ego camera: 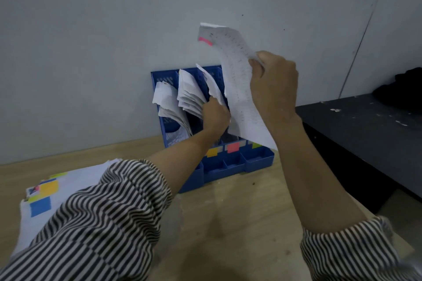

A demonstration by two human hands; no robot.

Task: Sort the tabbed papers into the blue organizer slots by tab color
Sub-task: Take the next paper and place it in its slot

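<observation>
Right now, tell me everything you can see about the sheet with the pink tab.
The pink-tabbed sheet is a white printed page with rows of small text and a pink tab near its top left corner. It looks thin and bends, slightly crumpled where the right hand grips its right edge. It hangs in the air, tilted, over the blue organizer.

Right hand [271, 84] grips pink-tabbed paper [237, 80]; left hand [215, 114] in blue organizer [228, 162].
</observation>
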